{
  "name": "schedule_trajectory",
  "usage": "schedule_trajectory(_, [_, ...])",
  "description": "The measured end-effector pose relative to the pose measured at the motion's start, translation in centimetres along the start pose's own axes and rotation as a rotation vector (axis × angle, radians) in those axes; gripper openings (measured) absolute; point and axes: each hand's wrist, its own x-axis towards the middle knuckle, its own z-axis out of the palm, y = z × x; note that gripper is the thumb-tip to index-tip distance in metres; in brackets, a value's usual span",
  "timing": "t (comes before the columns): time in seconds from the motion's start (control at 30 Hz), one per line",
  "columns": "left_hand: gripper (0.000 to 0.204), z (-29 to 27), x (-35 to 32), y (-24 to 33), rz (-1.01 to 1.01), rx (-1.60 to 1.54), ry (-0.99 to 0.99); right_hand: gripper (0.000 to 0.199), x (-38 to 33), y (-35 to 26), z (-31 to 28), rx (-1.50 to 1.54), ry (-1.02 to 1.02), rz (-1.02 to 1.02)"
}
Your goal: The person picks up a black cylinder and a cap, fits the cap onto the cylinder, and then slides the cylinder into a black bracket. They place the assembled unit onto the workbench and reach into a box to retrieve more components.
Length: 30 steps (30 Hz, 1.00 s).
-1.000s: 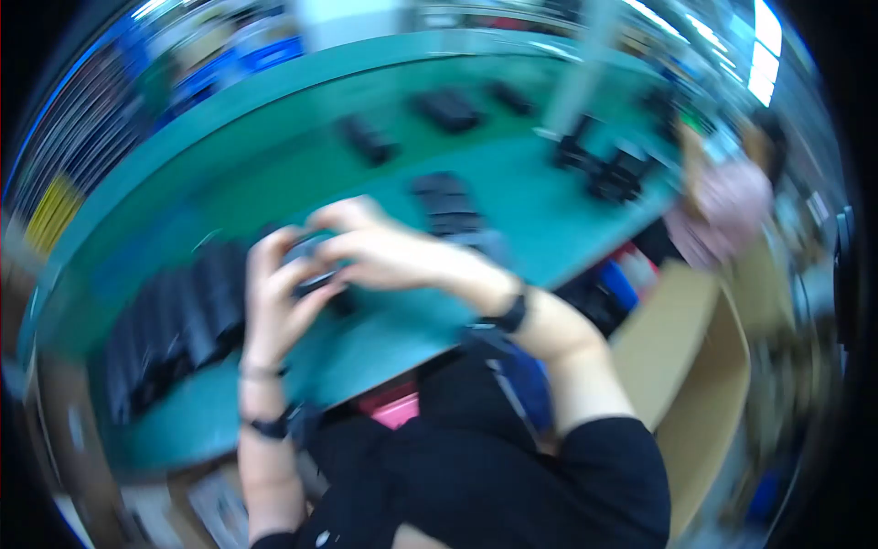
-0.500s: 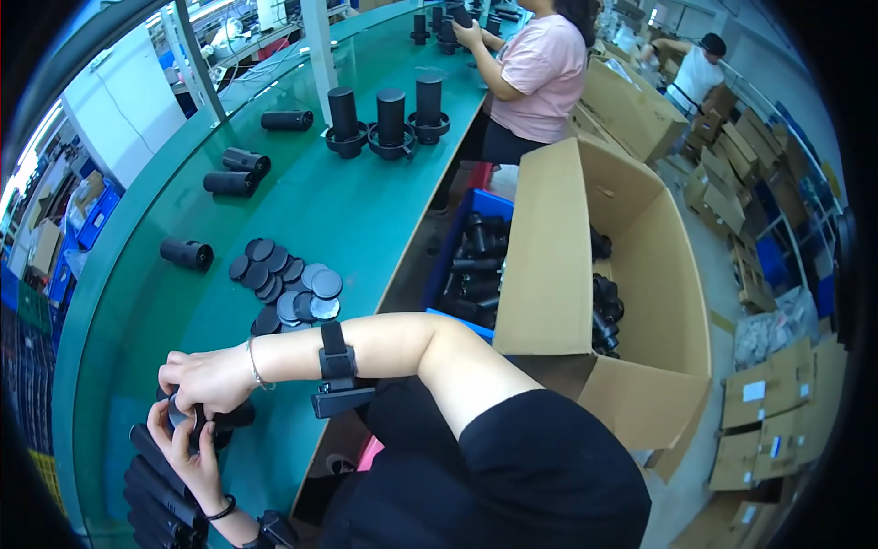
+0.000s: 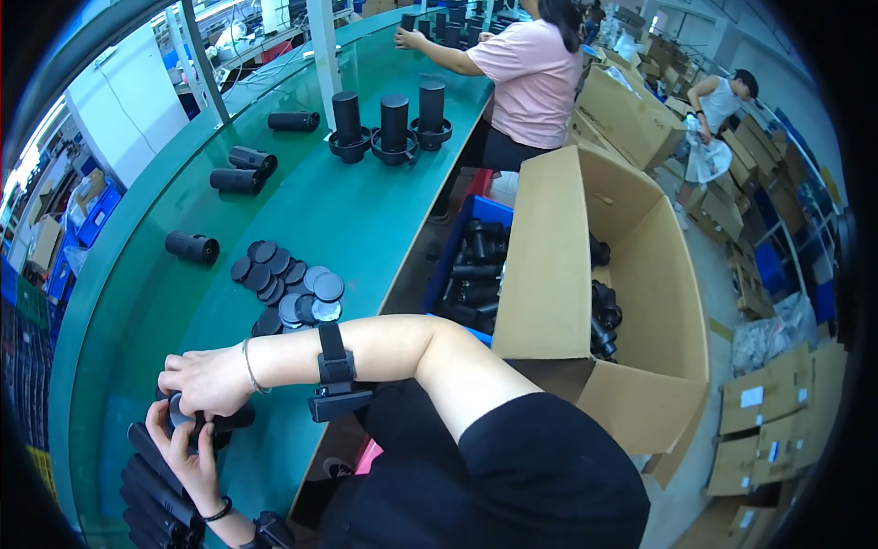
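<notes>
At the lower left, my right hand [image 3: 208, 380] reaches over from above and my left hand [image 3: 187, 457] comes up from below. Both close round a black cylindrical part [image 3: 240, 416], mostly hidden by the fingers. A grey round cap [image 3: 177, 409] shows at its end between the hands; whether it is seated there I cannot tell. Beside my left hand lies a row of black tubes [image 3: 151, 494]. Farther along the green bench [image 3: 357, 220] is a loose pile of black and grey round discs [image 3: 288, 285].
Black cylinders [image 3: 192, 248] lie along the bench's left side. Three upright black cylinders in ring-shaped bases [image 3: 394, 128] stand farther off. On my right are a blue crate [image 3: 448, 247] and an open carton [image 3: 549, 265], both holding black parts. A co-worker [image 3: 530, 78] stands at the far bench.
My hands stay almost still on the black part. The co-worker at the bench has stretched an arm leftward to the black parts there. The person at the back right now holds a pale bag.
</notes>
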Motion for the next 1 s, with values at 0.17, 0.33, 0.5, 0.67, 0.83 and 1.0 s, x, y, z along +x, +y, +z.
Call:
schedule_trajectory(0.17, [0.017, -0.5, 0.2, 0.3, 0.004, 0.018, -0.047, 0.021, 0.1, 0.3, 0.8, 0.015, -0.037, 0.032])
schedule_trajectory(0.33, [0.015, -0.4, 0.4, 0.5, 0.017, 0.036, -0.065, 0.024, 0.1, 0.3, 0.5, 0.012, -0.082, 0.065])
schedule_trajectory(0.5, [0.013, 0.8, 1.2, 0.2, 0.062, 0.001, -0.067, 0.028, -1.5, 0.6, 0.4, 0.062, 0.038, 0.117])
schedule_trajectory(0.67, [0.053, 1.2, 1.0, 1.5, -0.229, -0.237, 0.065, 0.027, -4.6, -0.4, -1.9, 0.259, 0.321, 0.188])
schedule_trajectory(0.83, [0.051, 3.7, 1.5, 0.2, -0.395, -0.364, 0.164, 0.013, -14.4, 2.8, 1.2, 0.076, 0.593, 0.65])
schedule_trajectory(1.0, [0.057, 6.5, 2.3, 1.9, -0.455, -0.387, 0.301, 0.01, -21.5, 3.7, 1.6, -0.03, 0.76, 1.112])
